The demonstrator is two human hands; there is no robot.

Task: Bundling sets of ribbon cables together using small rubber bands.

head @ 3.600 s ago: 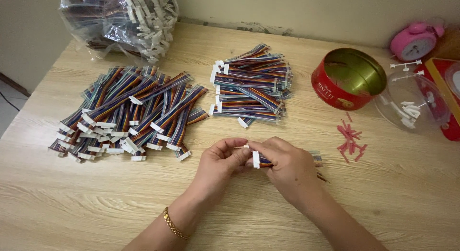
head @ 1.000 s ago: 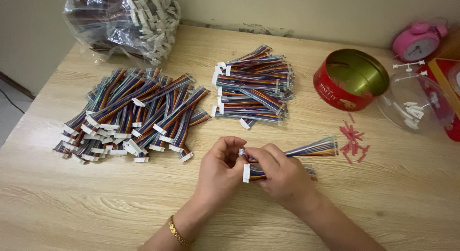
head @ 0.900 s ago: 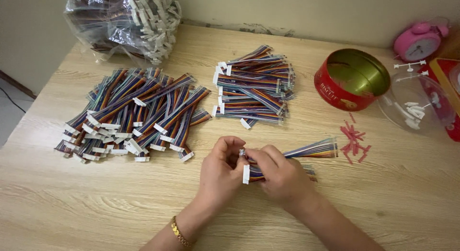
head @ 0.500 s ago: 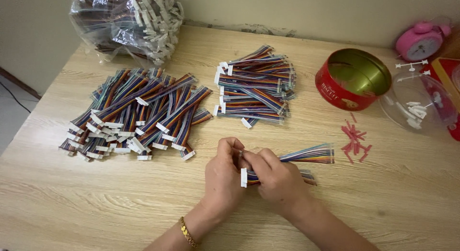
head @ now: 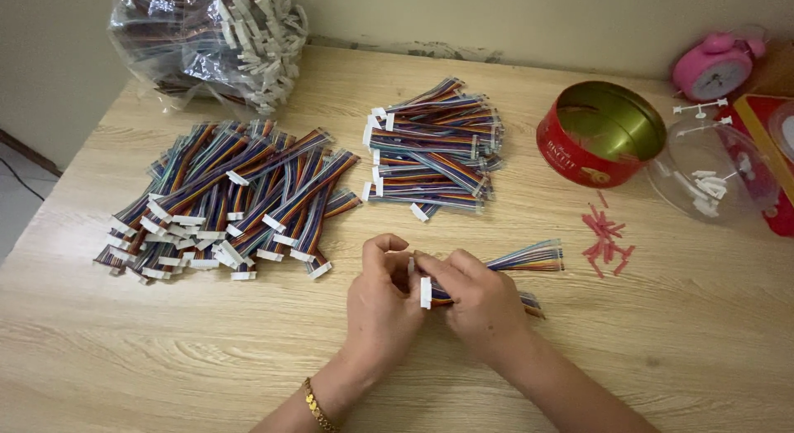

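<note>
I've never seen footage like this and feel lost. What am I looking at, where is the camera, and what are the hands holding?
The camera sits on a person's head and looks down at their own bare hands over a wooden table. The left hand and right hand together hold rainbow ribbon cables with a white connector. Behind lie a large cable pile, a smaller stack, a bag of cables, a red tin, small red pieces, a clear dish and a pink alarm clock.
</note>
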